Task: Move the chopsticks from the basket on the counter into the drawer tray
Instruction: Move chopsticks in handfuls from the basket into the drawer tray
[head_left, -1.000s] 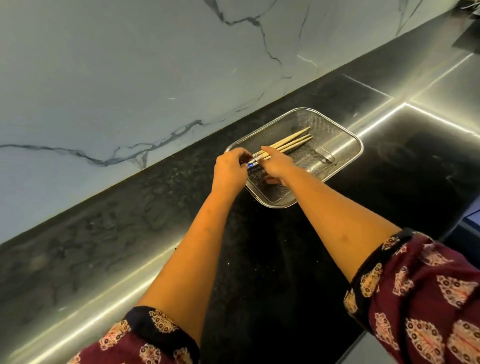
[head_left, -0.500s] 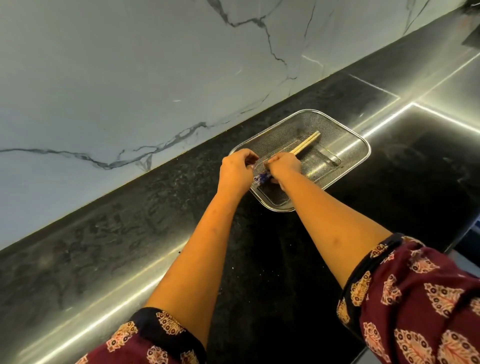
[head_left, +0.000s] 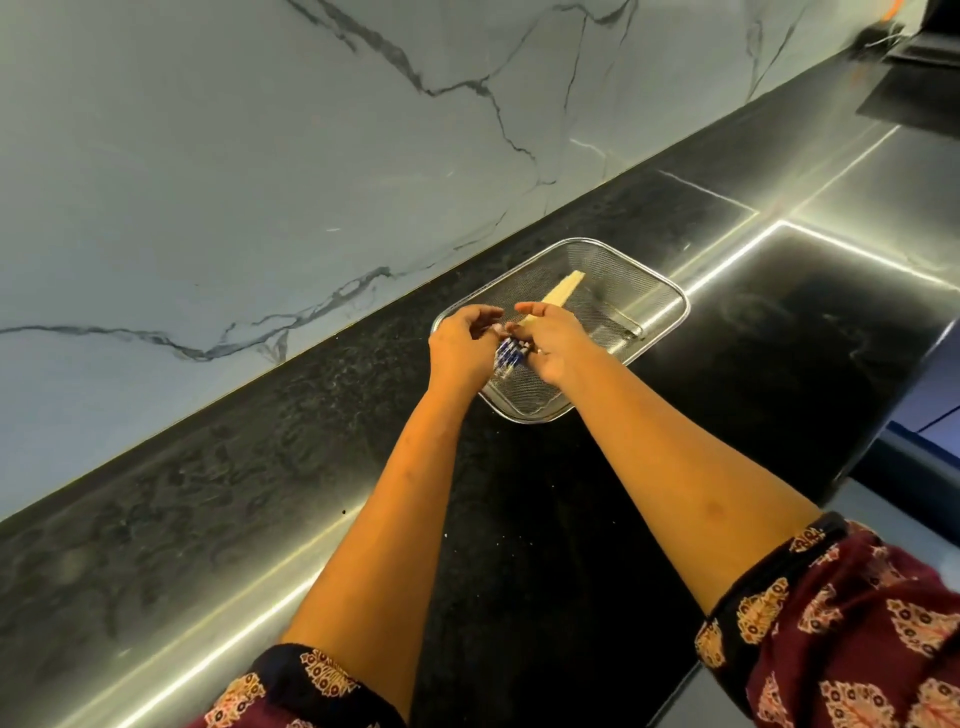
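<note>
Chopsticks (head_left: 563, 287), fanned a moment ago, are now one bundle low in the basket (head_left: 670, 299), tips pointing beyond my knuckles. My right hand (head_left: 556, 345) grasps them; my left hand (head_left: 462, 345) pinches the blue ends beside it. I reckon they're ready to lift.

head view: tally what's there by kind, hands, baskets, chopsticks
hands: 2 (left hand, right hand)
basket: 1
chopstick bundle: 1, single sticks too blurred to count
total: 4
</note>
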